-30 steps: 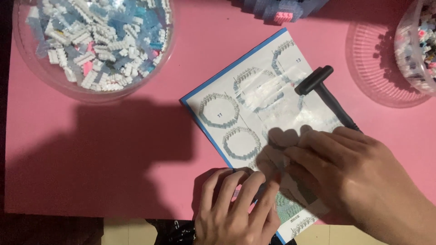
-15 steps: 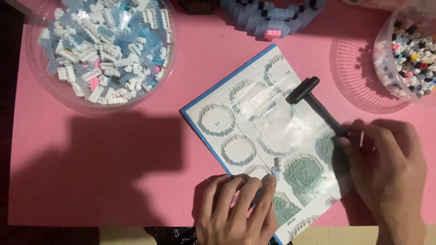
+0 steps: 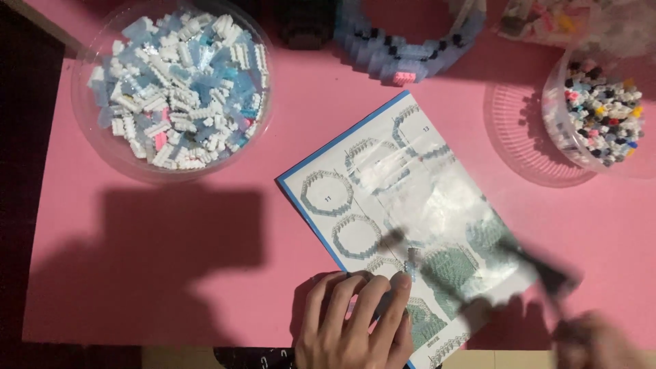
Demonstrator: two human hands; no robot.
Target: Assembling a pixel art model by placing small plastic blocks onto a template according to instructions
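Black plastic hammer tool, blurred, over the instruction sheet | I judge it light, stiff; take it by the handle | right hand holds the handle end, fingers closed; left hand fingers flat, spread on sheet beside a tiny pale brick

Pink tabletop (hard shadows across it) against dark surroundings

A sheet of paper lies in the middle of the desk. A big bowl full of small bricks sits far left behind it. A smaller bowl sits far right. A half-built ring of bricks stands behind the paper.
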